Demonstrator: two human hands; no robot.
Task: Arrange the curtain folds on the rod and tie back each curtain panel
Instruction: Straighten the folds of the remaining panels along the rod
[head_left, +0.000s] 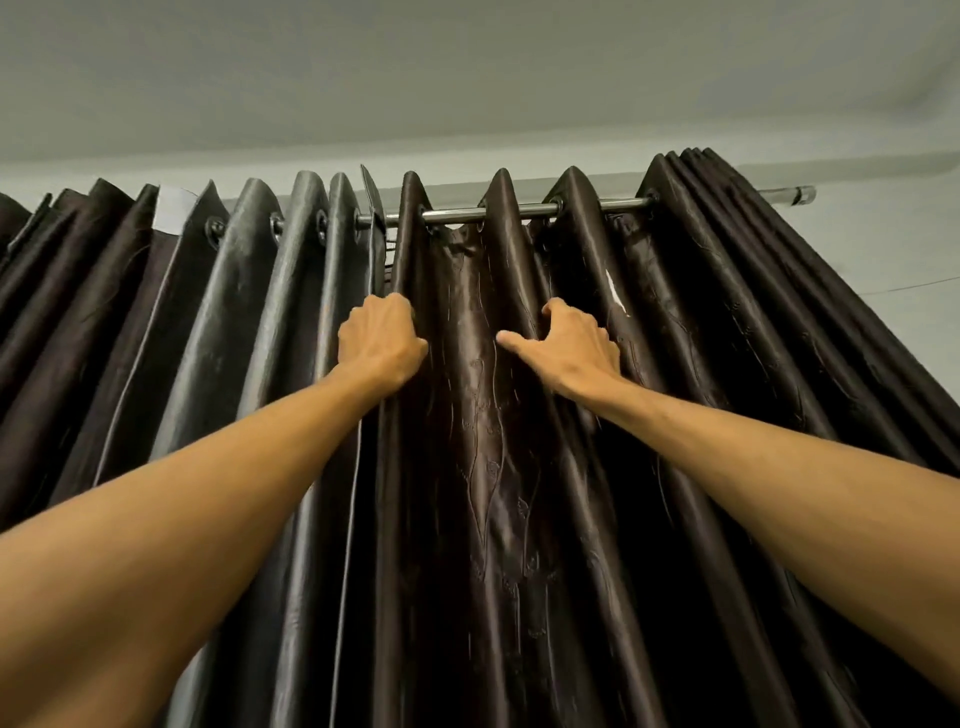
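Two dark brown satin curtain panels hang by eyelets from a metal rod (519, 212) near the ceiling. The left panel (234, 322) shows greyer folds; the right panel (488, 415) has an embossed pattern. My left hand (379, 340) grips the leading edge fold of the right panel, where the two panels meet. My right hand (566, 345) grips the neighbouring fold of the same panel, fingers curled into the cloth and thumb stretched out to the left. Both hands are well below the rod. Folds bunch tightly at the rod's right end (691, 176).
The rod's bare tip (795, 195) sticks out at the right against a pale wall. A white label (174, 210) shows on the left panel's top. The ceiling is close above. A thin wire (914, 287) runs along the right wall.
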